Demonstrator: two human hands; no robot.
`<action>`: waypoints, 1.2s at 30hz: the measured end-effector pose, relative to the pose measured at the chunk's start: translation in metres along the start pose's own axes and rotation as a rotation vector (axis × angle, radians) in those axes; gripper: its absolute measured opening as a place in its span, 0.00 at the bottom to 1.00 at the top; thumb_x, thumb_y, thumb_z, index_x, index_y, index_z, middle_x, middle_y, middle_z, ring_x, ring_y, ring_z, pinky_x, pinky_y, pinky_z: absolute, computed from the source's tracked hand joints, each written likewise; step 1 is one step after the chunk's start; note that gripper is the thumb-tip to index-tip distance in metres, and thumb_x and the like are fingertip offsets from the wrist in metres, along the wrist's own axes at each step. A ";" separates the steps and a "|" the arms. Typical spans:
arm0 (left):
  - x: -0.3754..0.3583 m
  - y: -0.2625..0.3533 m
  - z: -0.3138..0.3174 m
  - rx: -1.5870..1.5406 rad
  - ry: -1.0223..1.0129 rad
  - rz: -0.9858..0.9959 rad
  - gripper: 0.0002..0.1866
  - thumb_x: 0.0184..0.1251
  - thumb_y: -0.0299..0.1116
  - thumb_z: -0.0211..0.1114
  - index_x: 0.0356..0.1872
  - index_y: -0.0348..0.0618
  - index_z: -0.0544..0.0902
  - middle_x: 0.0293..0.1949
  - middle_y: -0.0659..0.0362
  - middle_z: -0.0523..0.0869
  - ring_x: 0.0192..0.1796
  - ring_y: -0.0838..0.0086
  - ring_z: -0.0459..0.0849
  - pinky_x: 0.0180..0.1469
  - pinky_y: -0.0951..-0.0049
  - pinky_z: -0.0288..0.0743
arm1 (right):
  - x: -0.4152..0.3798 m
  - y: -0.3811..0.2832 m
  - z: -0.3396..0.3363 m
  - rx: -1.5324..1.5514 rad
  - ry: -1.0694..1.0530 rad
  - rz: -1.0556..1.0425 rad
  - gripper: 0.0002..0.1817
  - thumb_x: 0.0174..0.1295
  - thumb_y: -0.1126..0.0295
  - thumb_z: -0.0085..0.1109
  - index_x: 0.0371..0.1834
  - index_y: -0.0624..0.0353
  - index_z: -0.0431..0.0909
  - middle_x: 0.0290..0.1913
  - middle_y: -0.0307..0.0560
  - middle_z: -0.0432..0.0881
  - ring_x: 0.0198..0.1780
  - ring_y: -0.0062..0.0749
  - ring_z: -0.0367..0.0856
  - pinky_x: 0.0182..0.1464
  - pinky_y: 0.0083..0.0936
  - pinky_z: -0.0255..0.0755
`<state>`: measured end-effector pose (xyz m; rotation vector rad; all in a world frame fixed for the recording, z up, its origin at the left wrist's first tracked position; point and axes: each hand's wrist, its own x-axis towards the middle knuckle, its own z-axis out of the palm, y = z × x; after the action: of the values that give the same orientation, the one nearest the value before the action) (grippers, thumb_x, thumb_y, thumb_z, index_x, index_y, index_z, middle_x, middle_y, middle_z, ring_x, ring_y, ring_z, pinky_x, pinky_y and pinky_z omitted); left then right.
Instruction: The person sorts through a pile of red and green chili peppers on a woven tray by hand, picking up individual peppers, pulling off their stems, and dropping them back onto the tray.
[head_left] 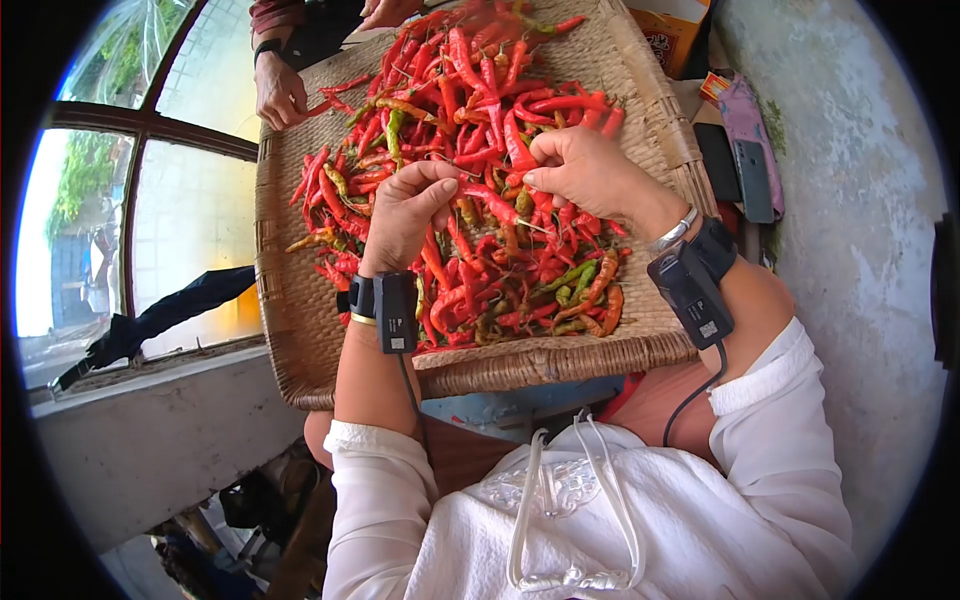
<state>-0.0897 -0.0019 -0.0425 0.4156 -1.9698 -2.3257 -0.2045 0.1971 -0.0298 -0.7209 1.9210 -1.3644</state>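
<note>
White sleeves and a white top fill the near edge of the view, with both forearms reaching out over a woven tray (300, 330) that rests across the lap. Each wrist carries a black strapped device; the right one also has a silver bracelet (673, 232).

Spread over the tray is a heap of chili peppers (470, 110), mostly red, with some green and orange ones mixed in toward the near rim.

At the middle of the heap the left hand (400, 212) is curled, its fingers (432, 188) drawn narrow, thumb against forefinger, pinching the end of a single red chili (490, 197). Just beside it, the right hand (590, 172) has its fingers (545, 148) bent close together, tips pressed down into the red peppers; what exactly they grip I cannot tell.

At the far left rim of the tray another person's hand (278, 92) touches the peppers there. A phone (752, 178) lies to the right of the tray.
</note>
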 end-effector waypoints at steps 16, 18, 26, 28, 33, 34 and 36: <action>-0.007 0.001 0.036 0.168 -0.241 -0.226 0.16 0.60 0.38 0.63 0.46 0.40 0.77 0.31 0.67 0.81 0.22 0.87 0.72 0.25 0.86 0.67 | -0.006 -0.004 0.016 0.140 -0.036 0.085 0.09 0.56 0.71 0.56 0.22 0.64 0.74 0.21 0.40 0.76 0.19 0.19 0.74 0.22 0.19 0.70; -0.007 -0.003 0.045 0.207 -0.261 -0.220 0.15 0.61 0.37 0.62 0.45 0.40 0.77 0.31 0.66 0.81 0.22 0.88 0.72 0.25 0.86 0.67 | -0.006 -0.003 0.016 0.169 -0.017 0.087 0.09 0.56 0.71 0.55 0.22 0.64 0.74 0.21 0.40 0.76 0.18 0.19 0.74 0.22 0.19 0.70; -0.007 0.010 0.032 0.152 -0.123 -0.243 0.11 0.66 0.33 0.56 0.45 0.42 0.77 0.27 0.64 0.82 0.22 0.89 0.72 0.24 0.89 0.65 | -0.002 0.004 0.018 0.233 0.063 0.060 0.09 0.56 0.69 0.55 0.28 0.64 0.76 0.23 0.39 0.78 0.20 0.19 0.74 0.24 0.19 0.70; -0.002 0.009 0.010 0.014 -0.009 -0.172 0.13 0.65 0.34 0.57 0.49 0.41 0.75 0.30 0.62 0.82 0.22 0.86 0.73 0.25 0.86 0.67 | -0.001 0.004 0.016 0.217 0.056 0.060 0.08 0.56 0.69 0.55 0.28 0.64 0.77 0.23 0.39 0.78 0.20 0.19 0.75 0.24 0.18 0.71; 0.004 0.014 -0.010 -0.484 0.285 0.167 0.18 0.68 0.33 0.52 0.57 0.40 0.66 0.44 0.58 0.79 0.31 0.82 0.78 0.33 0.83 0.75 | -0.001 0.005 0.017 0.205 0.035 0.068 0.09 0.56 0.68 0.54 0.28 0.64 0.77 0.23 0.38 0.77 0.21 0.18 0.74 0.24 0.18 0.70; 0.003 0.013 -0.005 -0.459 0.295 0.106 0.18 0.68 0.34 0.52 0.56 0.39 0.66 0.44 0.58 0.79 0.31 0.82 0.78 0.33 0.83 0.75 | 0.000 0.007 0.017 0.149 0.021 0.075 0.09 0.55 0.68 0.55 0.29 0.63 0.77 0.24 0.40 0.78 0.22 0.22 0.76 0.26 0.21 0.72; 0.002 -0.002 -0.001 -0.032 0.159 -0.128 0.16 0.68 0.37 0.53 0.53 0.41 0.72 0.40 0.61 0.82 0.30 0.83 0.78 0.32 0.84 0.73 | 0.002 0.010 0.014 0.090 0.006 0.082 0.09 0.54 0.67 0.55 0.30 0.62 0.78 0.24 0.42 0.79 0.23 0.26 0.78 0.28 0.23 0.73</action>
<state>-0.0910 -0.0030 -0.0448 0.7202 -1.8819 -2.3118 -0.1949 0.1905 -0.0431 -0.5889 1.8604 -1.3933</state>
